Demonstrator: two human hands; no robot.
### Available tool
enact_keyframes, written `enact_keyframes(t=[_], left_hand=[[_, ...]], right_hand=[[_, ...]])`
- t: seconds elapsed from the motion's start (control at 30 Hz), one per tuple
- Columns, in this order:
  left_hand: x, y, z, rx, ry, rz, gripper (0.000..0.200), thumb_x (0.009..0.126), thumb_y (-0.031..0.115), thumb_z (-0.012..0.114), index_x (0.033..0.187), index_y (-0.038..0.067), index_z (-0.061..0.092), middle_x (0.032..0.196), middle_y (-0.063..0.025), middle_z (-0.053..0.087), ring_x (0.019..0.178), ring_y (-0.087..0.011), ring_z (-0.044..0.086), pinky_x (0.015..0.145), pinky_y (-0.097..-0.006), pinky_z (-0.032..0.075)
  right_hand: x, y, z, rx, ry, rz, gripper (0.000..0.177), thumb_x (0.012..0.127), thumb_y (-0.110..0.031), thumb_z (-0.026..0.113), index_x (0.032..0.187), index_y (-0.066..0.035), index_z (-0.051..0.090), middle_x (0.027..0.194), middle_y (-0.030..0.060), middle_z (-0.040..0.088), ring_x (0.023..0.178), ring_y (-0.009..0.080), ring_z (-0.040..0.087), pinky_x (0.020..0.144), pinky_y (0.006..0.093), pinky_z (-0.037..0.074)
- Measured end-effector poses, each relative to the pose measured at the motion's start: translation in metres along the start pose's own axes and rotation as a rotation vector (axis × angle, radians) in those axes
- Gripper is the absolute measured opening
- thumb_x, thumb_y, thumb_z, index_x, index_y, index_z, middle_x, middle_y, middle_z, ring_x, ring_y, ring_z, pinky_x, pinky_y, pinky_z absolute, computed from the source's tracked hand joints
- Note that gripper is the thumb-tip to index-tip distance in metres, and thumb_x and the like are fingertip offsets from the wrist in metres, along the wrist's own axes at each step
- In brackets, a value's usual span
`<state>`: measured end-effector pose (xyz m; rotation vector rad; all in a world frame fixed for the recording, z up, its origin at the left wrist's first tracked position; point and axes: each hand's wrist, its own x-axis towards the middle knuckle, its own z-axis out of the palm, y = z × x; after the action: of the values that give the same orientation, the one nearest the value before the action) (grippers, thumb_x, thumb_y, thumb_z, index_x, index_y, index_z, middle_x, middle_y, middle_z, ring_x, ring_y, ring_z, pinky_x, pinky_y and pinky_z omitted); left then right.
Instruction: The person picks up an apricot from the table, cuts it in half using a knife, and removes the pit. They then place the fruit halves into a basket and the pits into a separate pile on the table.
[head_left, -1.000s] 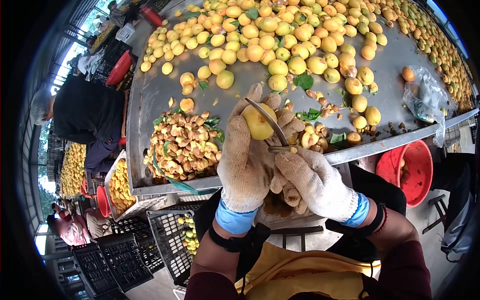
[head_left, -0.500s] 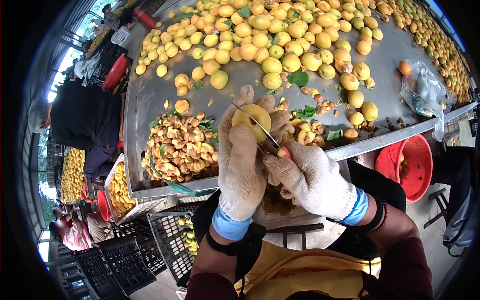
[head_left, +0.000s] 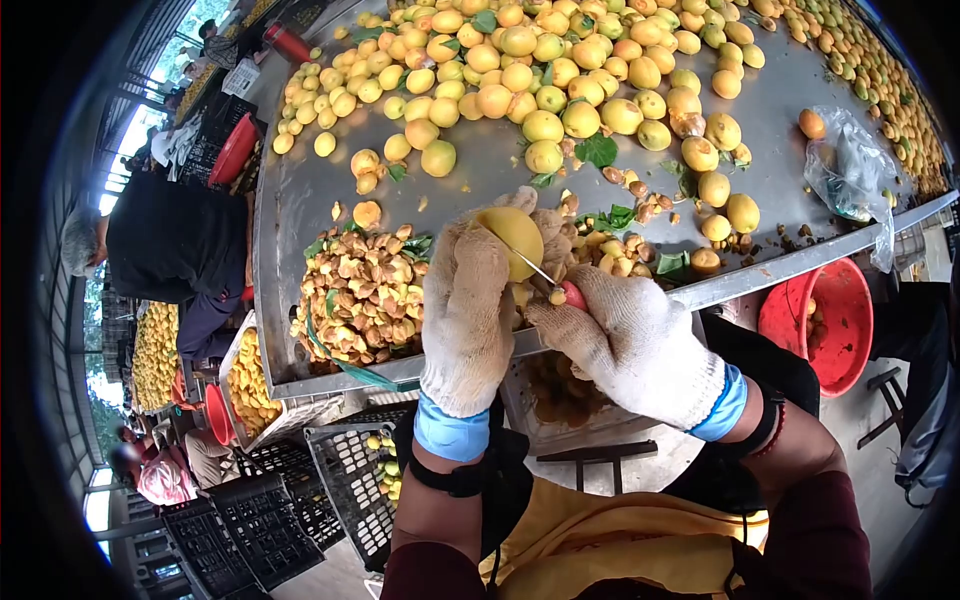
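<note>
A yellow apricot (head_left: 524, 236) sits in my gloved left hand (head_left: 462, 315), which is closed round it above the table's near edge. My right hand (head_left: 630, 340), gloved too, grips a small knife (head_left: 573, 294) by its red handle. The knife's thin blade reaches up and left to the fruit, and part of it is hidden there. To the left of my left hand lies a heap of brown and yellow apricot scraps (head_left: 360, 295). More scraps (head_left: 622, 262) and green leaves lie just beyond my right hand.
Many whole apricots (head_left: 480, 60) cover the far part of the metal table (head_left: 300, 215). A clear plastic bag (head_left: 850, 175) rests at its right edge. A red bucket (head_left: 840, 325) stands below right, a black crate (head_left: 350, 490) below left. A person in black (head_left: 165, 235) is at the left.
The apricot has turned in my left hand, and less of the knife blade shows across it. My left hand has shifted slightly left and down.
</note>
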<state>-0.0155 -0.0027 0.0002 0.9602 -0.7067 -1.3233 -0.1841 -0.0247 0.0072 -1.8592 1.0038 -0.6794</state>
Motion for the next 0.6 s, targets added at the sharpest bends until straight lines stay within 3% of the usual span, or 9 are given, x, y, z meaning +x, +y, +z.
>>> enact_keyframes(t=[0.07,0.13,0.2,0.23,0.27,0.33,0.47,0.53,0.6], left_hand=[[0.004,0.008,-0.002,0.196,-0.037,0.050,0.060,0.110,0.044,0.049,0.149,-0.001,0.046,0.129,-0.0158,0.066,0.110,-0.0283,0.068,0.099,-0.0394,0.056],[-0.002,0.003,0.006,0.127,-0.013,0.102,0.064,0.110,0.050,0.046,0.148,-0.001,0.046,0.122,-0.0145,0.066,0.110,-0.0285,0.067,0.100,-0.0410,0.055],[-0.005,0.002,0.008,-0.234,-0.048,-0.064,0.072,0.109,0.058,0.040,0.147,-0.003,0.046,0.120,-0.0145,0.067,0.114,-0.0296,0.066,0.103,-0.0439,0.053],[0.001,-0.002,0.002,-0.440,-0.060,-0.119,0.079,0.107,0.066,0.038,0.147,-0.001,0.048,0.117,-0.0169,0.068,0.109,-0.0367,0.067,0.101,-0.0494,0.054],[0.002,-0.001,0.002,-0.440,-0.059,-0.116,0.079,0.107,0.066,0.038,0.147,-0.001,0.048,0.117,-0.0169,0.068,0.109,-0.0367,0.067,0.101,-0.0494,0.054],[0.002,0.001,0.004,-0.365,0.015,-0.121,0.081,0.105,0.068,0.039,0.146,-0.001,0.048,0.120,-0.0175,0.067,0.109,-0.0360,0.067,0.100,-0.0504,0.055],[0.009,-0.005,-0.012,-0.043,0.108,0.021,0.080,0.105,0.068,0.039,0.146,0.001,0.049,0.123,-0.0177,0.067,0.109,-0.0353,0.067,0.097,-0.0504,0.055],[0.006,0.002,-0.013,0.018,0.050,0.066,0.065,0.112,0.051,0.041,0.142,-0.005,0.050,0.120,-0.0125,0.065,0.108,-0.0264,0.067,0.100,-0.0434,0.054],[0.008,0.003,-0.011,-0.043,0.051,0.050,0.065,0.112,0.052,0.041,0.140,-0.005,0.052,0.115,-0.0116,0.066,0.104,-0.0253,0.067,0.095,-0.0415,0.054]], right_hand=[[0.001,-0.003,-0.003,0.051,-0.043,0.048,0.035,0.099,-0.031,0.070,0.106,0.003,0.069,0.068,0.0200,0.064,0.059,0.0357,0.067,0.056,0.0376,0.052],[0.000,-0.008,-0.002,0.079,-0.023,0.020,0.035,0.099,-0.032,0.070,0.099,0.003,0.068,0.067,0.0204,0.063,0.061,0.0376,0.067,0.055,0.0400,0.053],[0.000,0.000,0.006,-0.049,-0.009,0.003,0.035,0.099,-0.032,0.070,0.094,0.002,0.068,0.066,0.0205,0.063,0.061,0.0385,0.067,0.054,0.0414,0.052],[0.002,0.003,0.008,-0.178,0.008,-0.020,0.036,0.098,-0.033,0.070,0.089,0.002,0.067,0.065,0.0205,0.062,0.061,0.0394,0.067,0.053,0.0429,0.052],[0.004,0.004,0.009,-0.179,0.006,-0.022,0.036,0.098,-0.033,0.070,0.089,0.002,0.067,0.065,0.0205,0.062,0.061,0.0394,0.067,0.053,0.0429,0.052],[0.005,0.007,0.010,-0.180,0.085,-0.095,0.044,0.098,-0.047,0.068,0.090,-0.003,0.069,0.063,0.0191,0.064,0.059,0.0401,0.068,0.050,0.0482,0.053],[0.004,0.000,0.000,-0.183,0.021,-0.040,0.042,0.098,-0.046,0.068,0.092,-0.004,0.069,0.066,0.0196,0.065,0.060,0.0400,0.068,0.051,0.0485,0.054],[0.005,-0.004,-0.002,-0.171,0.013,-0.043,0.040,0.099,-0.046,0.067,0.100,-0.006,0.071,0.068,0.0192,0.066,0.063,0.0403,0.069,0.052,0.0483,0.055],[0.006,-0.007,0.000,-0.167,-0.006,-0.017,0.040,0.099,-0.046,0.066,0.107,-0.008,0.072,0.069,0.0190,0.068,0.065,0.0408,0.070,0.053,0.0481,0.055]])
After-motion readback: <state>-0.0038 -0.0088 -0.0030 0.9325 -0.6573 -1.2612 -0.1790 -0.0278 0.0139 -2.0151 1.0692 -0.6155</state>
